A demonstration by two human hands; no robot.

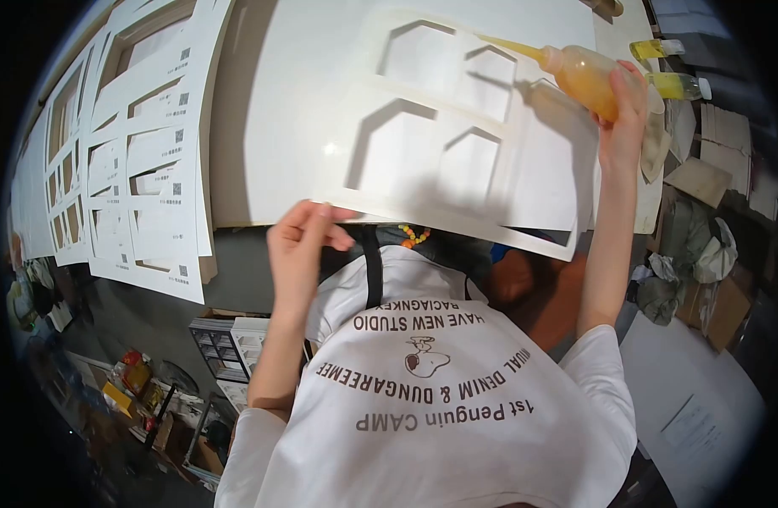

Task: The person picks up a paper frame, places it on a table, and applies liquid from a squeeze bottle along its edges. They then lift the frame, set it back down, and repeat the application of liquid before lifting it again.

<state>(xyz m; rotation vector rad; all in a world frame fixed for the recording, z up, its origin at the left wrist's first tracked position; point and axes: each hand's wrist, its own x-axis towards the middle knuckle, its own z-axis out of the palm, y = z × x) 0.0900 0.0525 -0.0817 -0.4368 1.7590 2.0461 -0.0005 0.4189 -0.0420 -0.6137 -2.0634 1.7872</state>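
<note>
My right hand (624,110) is wrapped round a clear squeeze bottle (585,78) partly filled with orange-yellow liquid. The bottle lies tilted over the table, its long thin nozzle pointing left at the top edge of a white cut-out frame sheet (397,215). Several window-like openings with angled tops are cut through this sheet, and its lower right corner juts past the table's near edge. At the sheet's lower left corner, my left hand (297,245) pinches the border between thumb and fingers.
A stack of white printed cut-out sheets (156,161) stands left on the white table (279,102). Two small bottles of yellow liquid, one upper (657,48) and one lower (678,85), lie at the right. Cardboard pieces (728,140) and crumpled bags (715,254) sit beyond; boxes and clutter fill the lower left floor.
</note>
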